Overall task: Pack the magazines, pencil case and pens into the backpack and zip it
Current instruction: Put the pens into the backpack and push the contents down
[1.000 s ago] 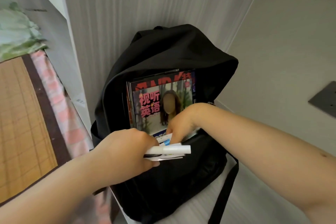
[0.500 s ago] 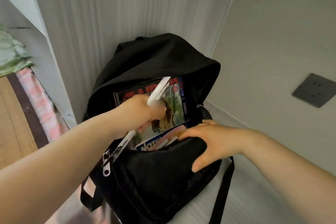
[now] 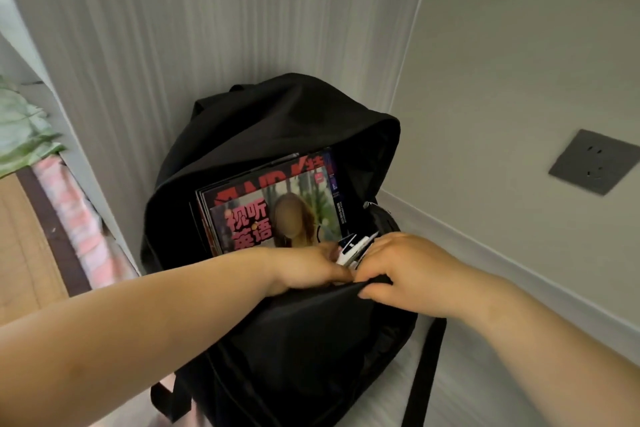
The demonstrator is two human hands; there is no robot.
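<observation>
Left hand (image 3: 304,270) with pens (image 3: 353,247) below "视听英语" magazine (image 3: 263,218)

Black backpack (image 3: 294,121) is seen unzipped, with magazines (image 3: 273,215) stood upright inside. White pens (image 3: 353,248) are pinched by the left hand (image 3: 304,269) at the front rim. The rim is gripped by the right hand (image 3: 405,274).

Left hand (image 3: 304,269) and the backpack (image 3: 294,121) front wall are covering the lower part of the magazines (image 3: 273,204); the small print just above the right hand (image 3: 398,270) is showing too small to read. The pens (image 3: 353,248) the left hand is holding are showing only their upper ends between the hands, the fingertips lying out of sight. The bottom edge is cutting off the backpack's base below both hands.
</observation>
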